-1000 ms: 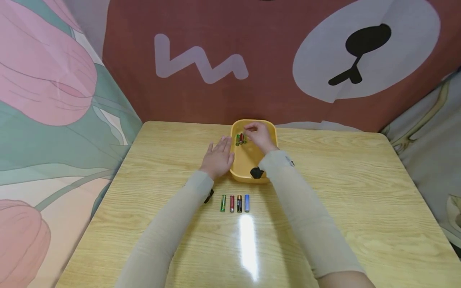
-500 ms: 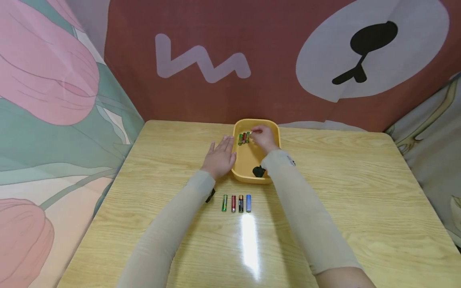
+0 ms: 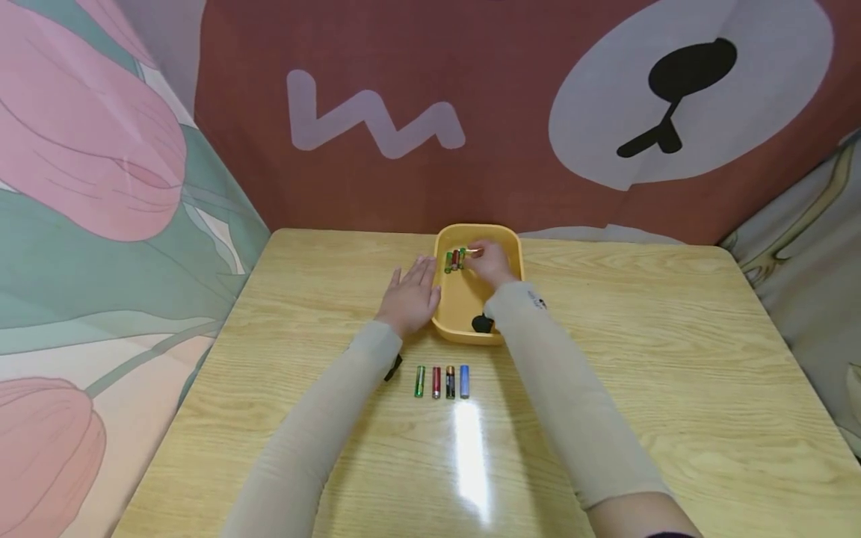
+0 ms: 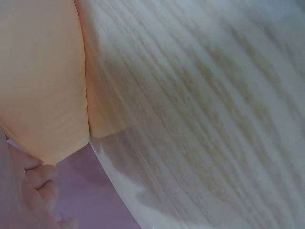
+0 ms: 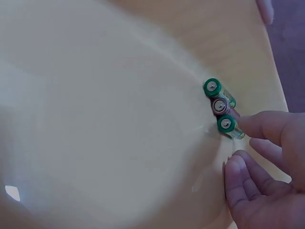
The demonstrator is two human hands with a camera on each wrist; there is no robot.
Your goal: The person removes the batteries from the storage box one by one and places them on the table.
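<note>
- Three batteries (image 5: 219,106), green, red and green, are already set side by side in the tray (image 3: 445,333), toward its far left.
- A green battery (image 3: 420,381), a red battery (image 3: 436,382), a black battery (image 3: 450,382) and a blue battery (image 3: 464,382) are left in a row outside it.
- The right hand (image 3: 492,263) is bent beside the three; whether anything is pinched cannot be told.
- The tray's left side is touched by the left hand (image 3: 408,299), fingers extended.
</note>
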